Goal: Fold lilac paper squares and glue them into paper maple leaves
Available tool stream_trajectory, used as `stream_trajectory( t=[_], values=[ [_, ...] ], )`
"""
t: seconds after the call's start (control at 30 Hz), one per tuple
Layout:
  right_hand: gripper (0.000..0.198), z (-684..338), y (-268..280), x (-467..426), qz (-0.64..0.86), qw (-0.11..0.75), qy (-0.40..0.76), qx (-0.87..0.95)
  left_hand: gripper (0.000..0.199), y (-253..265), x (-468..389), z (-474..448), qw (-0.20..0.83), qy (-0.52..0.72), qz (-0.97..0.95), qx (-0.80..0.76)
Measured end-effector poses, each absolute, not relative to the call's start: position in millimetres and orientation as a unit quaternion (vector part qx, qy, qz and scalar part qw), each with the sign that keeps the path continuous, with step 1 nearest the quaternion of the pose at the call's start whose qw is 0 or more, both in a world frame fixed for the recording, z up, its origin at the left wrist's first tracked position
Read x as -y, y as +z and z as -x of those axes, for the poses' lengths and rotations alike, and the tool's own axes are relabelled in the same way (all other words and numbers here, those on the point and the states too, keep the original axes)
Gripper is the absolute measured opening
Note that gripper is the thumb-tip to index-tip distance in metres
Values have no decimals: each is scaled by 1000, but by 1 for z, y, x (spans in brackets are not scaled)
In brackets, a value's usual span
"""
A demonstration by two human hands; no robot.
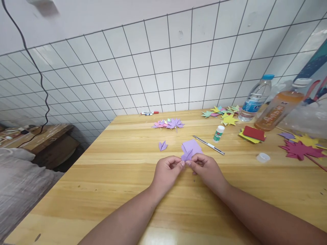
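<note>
Between the fingertips of my left hand [168, 170] and my right hand [205, 168] is a small folded piece of purple paper [187, 156]. Both hands pinch its near edge, thumbs close together. Just behind it lies a flat purple paper sheet [194, 145], partly covered by the folded piece. Another folded purple paper piece [162, 146] rests on the table to the left, apart from my hands. A utility knife [208, 145] lies slantwise beyond my right hand, and a glue stick [218, 134] with a white cap stands upright beside it.
Paper maple leaves [175, 124] lie at the back, with more leaves [228, 119] to their right. A marker [149, 113] is by the tiled wall. On the right are a water bottle [255, 98], an orange drink bottle [282, 107], red paper [253, 133], a clear lid [263, 157] and a crimson leaf [301, 149].
</note>
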State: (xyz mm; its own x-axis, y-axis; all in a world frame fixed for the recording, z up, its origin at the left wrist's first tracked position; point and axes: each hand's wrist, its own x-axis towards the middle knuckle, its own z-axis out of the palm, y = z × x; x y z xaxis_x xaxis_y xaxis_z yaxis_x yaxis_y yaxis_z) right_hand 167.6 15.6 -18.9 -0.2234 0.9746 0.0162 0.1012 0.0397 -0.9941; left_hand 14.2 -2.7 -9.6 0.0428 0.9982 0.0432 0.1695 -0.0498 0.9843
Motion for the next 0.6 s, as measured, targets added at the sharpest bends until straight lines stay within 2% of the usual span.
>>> stream_trajectory(
  t=[0.17,0.33,0.6],
  values=[
    [23,-169,-15,-15,459,422,460,632,24,-10,2,-13,484,460,-547,-504],
    [19,-170,-15,-15,432,421,475,641,23,-9,0,-9,512,487,-513,-487],
    [21,-169,-19,-16,438,427,491,621,24,-9,0,-12,487,471,-539,-500]
  ],
)
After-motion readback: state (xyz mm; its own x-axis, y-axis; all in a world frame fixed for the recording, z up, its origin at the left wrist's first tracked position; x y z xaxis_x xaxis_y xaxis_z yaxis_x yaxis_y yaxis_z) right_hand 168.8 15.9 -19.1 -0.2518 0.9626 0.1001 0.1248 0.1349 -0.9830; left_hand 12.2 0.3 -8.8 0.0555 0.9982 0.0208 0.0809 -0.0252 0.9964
